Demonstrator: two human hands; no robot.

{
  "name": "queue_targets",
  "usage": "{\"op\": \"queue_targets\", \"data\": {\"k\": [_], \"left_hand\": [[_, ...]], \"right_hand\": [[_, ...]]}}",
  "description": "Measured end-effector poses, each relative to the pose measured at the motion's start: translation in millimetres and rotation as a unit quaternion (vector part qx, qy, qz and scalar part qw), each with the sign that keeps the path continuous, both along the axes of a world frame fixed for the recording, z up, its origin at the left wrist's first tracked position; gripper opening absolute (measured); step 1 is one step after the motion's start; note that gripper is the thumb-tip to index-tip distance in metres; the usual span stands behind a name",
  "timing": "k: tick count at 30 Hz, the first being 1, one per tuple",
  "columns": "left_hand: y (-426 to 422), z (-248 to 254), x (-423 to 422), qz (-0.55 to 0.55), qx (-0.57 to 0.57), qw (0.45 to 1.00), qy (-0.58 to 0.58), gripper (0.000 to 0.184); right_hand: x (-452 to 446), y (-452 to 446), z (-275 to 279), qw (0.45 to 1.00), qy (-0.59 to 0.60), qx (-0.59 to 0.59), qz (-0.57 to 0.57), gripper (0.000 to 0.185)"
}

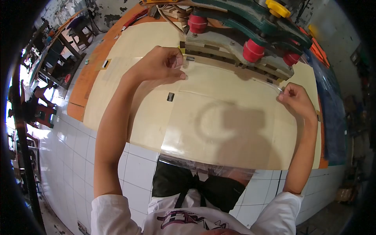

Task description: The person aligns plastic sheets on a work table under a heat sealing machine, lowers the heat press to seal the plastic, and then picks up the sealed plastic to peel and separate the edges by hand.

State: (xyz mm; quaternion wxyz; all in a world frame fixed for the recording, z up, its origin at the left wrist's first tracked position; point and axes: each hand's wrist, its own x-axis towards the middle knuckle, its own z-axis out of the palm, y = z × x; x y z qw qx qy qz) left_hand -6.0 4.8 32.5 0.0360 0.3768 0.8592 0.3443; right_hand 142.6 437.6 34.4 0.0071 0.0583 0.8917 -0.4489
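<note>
A clear plastic sheet (219, 113) lies over the cream board on the table and hangs past its front edge. My left hand (166, 64) is bent over the sheet's upper left part, thumb and fingers curled round a bit of clear film. At the right, my right hand (293, 96) pinches the sheet's edge between thumb and fingers. Between and beyond the hands stands a green press with red knobs (253, 51) and a long metal bar (239, 58). A small dark piece (170, 96) sits on the board below my left hand.
A yellow knob (278, 8) tops the press. A red cutter (135, 19) lies at the back left of the orange table (78, 98). Blue plastic sheeting (333, 113) hangs along the right side. Stools and a bench stand on the left.
</note>
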Motion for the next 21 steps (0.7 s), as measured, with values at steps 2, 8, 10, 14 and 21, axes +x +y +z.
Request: {"op": "queue_targets", "data": {"k": [2,8,10,14,21], "left_hand": [[1.0,7.8,7.3,-0.022,0.026,0.999,0.024,0.028],[-4.4,20.6,16.9,-0.024,0.121,0.985,-0.120,0.023],[-9.1,25.2,17.7,-0.031,0.125,0.983,-0.129,0.021],[-14.6,27.6,18.3,-0.063,0.143,0.975,-0.155,0.019],[-19.2,33.2,18.8,-0.124,0.097,0.955,-0.250,0.019]], "right_hand": [[6.8,-1.3,13.2,0.999,-0.005,-0.034,0.027,0.024],[26.8,3.3,41.4,0.991,-0.001,-0.091,0.098,0.026],[32.2,3.9,47.2,0.991,-0.016,-0.100,0.092,0.028],[35.0,15.2,43.6,0.981,-0.003,-0.137,0.137,0.039],[39.3,7.4,49.9,0.975,-0.041,-0.125,0.180,0.032]]}}
